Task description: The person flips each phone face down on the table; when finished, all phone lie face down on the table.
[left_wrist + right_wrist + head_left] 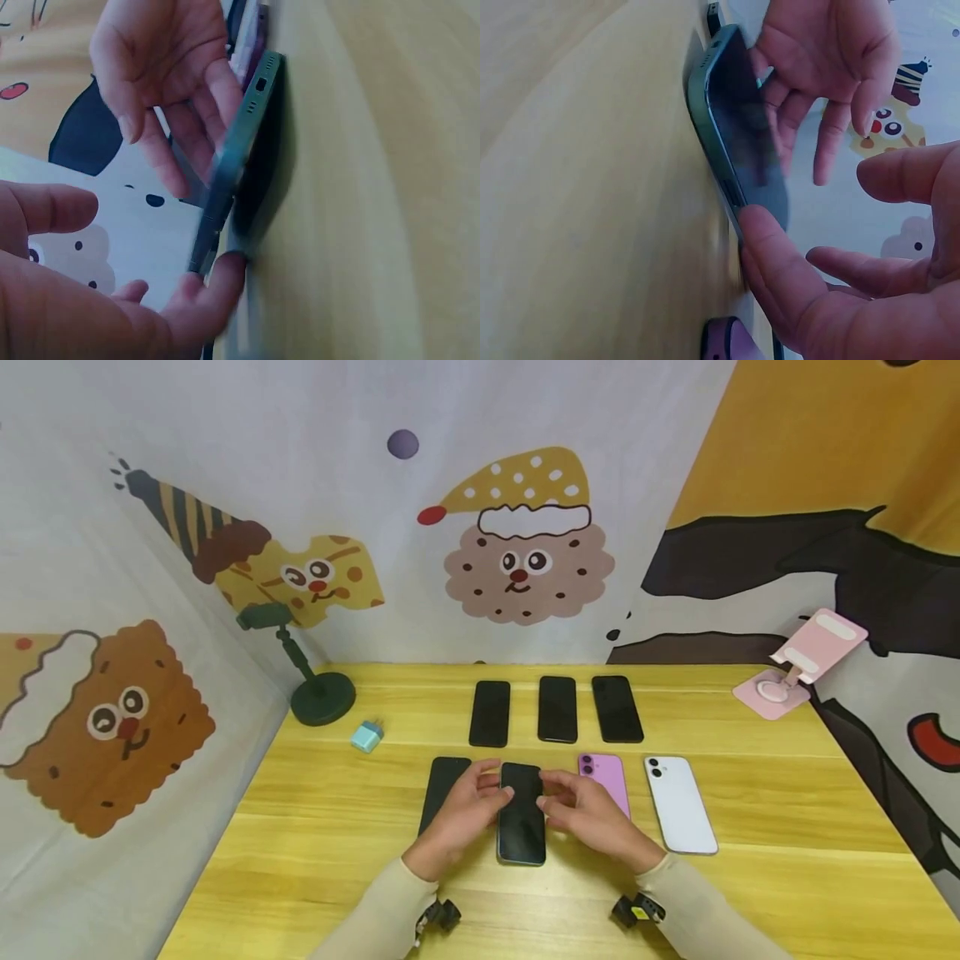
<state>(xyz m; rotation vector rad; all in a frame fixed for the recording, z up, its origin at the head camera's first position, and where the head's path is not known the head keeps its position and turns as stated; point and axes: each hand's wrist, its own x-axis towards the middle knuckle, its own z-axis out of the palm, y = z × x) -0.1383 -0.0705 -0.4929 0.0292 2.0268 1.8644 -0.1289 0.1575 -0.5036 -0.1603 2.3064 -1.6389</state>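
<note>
A phone with a dark screen and green edge [521, 831] lies face up between both hands. My left hand [468, 810] is at its left side, and in the left wrist view its fingertips [229, 266] touch the far part of the edge. From the right, my right hand [596, 818] touches the opposite edge with its fingers [769, 240]. Both thumbs stand off the screen in the wrist views. The phone looks slightly tilted above the wood. Partly behind the left hand is a black phone [441, 785]; a pink-purple phone [609, 777] lies beyond the right hand.
A white phone [682, 806] lies face down at right. Behind are three dark phones [490, 714], [557, 710], [617, 710] in a row. A light-blue charger plug [367, 736] and green stand [322, 697] are at left, a pink phone stand [772, 692] at back right.
</note>
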